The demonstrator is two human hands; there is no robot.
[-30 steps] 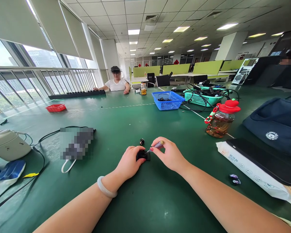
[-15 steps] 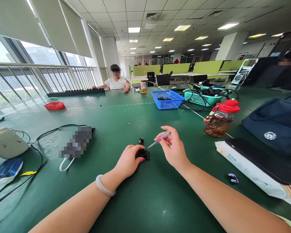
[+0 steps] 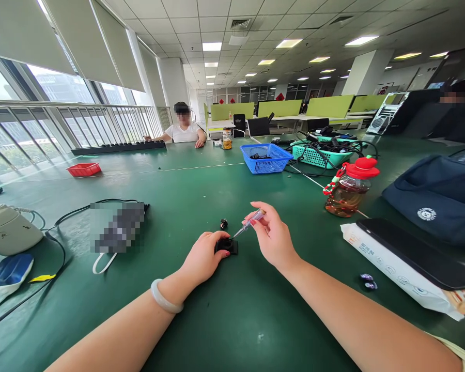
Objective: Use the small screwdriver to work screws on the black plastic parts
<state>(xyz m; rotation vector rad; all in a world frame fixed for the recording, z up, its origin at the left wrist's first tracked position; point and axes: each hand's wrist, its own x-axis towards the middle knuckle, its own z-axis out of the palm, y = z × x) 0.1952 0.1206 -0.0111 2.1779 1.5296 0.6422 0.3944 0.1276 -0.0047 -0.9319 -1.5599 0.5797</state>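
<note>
My left hand (image 3: 203, 257) rests on the green table (image 3: 225, 310) with its fingers closed on a small black part (image 3: 228, 245), holding it flat. My right hand (image 3: 269, 235) pinches a small clear-handled screwdriver (image 3: 249, 222), its metal tip pointing down-left just above the black part. A tiny black piece (image 3: 223, 223) lies loose on the table just behind the part. A pale bangle sits on my left wrist.
A red-capped jar (image 3: 349, 188) and a dark bag (image 3: 434, 199) stand at right, with a black tablet on a white packet (image 3: 395, 258). Blue (image 3: 265, 157) and teal (image 3: 327, 155) baskets sit farther back. Cables and a beige device (image 3: 8, 230) lie left. A person sits at the far end.
My right hand lifted the screwdriver off the black part and drew back to the right, then lowered slightly. My left hand kept hold of the part.
</note>
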